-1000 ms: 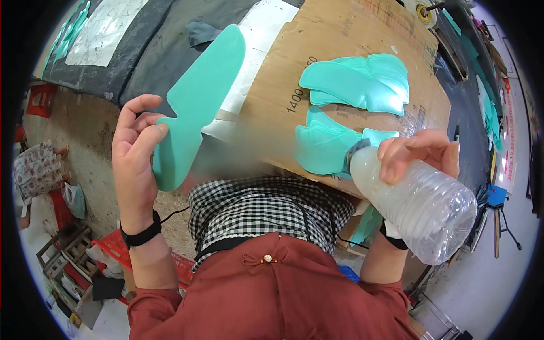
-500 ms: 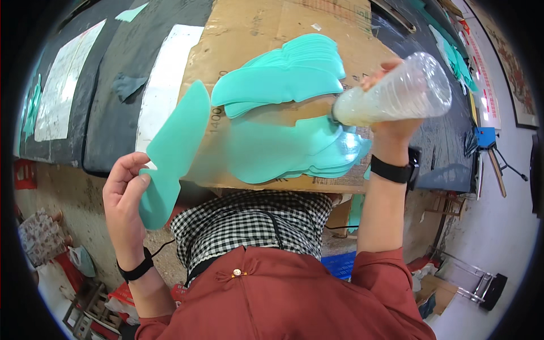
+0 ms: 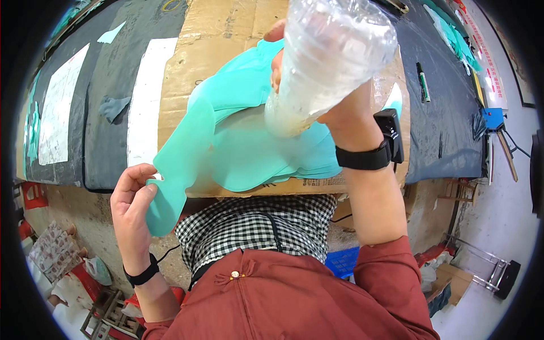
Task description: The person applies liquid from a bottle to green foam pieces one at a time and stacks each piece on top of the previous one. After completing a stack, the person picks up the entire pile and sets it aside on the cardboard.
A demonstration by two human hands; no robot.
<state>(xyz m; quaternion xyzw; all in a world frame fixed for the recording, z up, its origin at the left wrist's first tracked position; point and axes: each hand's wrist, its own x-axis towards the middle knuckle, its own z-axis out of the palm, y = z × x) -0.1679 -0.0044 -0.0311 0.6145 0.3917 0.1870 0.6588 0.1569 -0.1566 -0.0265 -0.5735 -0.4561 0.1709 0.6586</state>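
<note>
My left hand (image 3: 131, 205) pinches the near end of a thin teal insole-shaped sheet (image 3: 182, 150) between thumb and fingers, its far end reaching over the cardboard. Wrapped in my right hand (image 3: 350, 116) is a clear ribbed plastic bottle (image 3: 331, 62), tilted with its base up toward me and its lower end down over the teal pieces. Whitish stuff shows inside; the bottle's mouth is hidden. Beneath it lie a farther stack of teal pieces (image 3: 241, 82) and a nearer, fanned-out stack (image 3: 249, 153), both partly covered by the bottle and my hand.
A cardboard sheet (image 3: 226, 28) lies under the stacks on a dark-covered table (image 3: 433, 136). White paper (image 3: 150, 102) and a grey rag (image 3: 113, 107) are to the left. On the right lies a marker pen (image 3: 423, 82), with more teal pieces (image 3: 450, 34) beyond.
My right hand has swung the bottle leftward over the stacks, and it looks larger in view. A marker pen has come into sight on the right. My left hand still holds the insole-shaped sheet.
</note>
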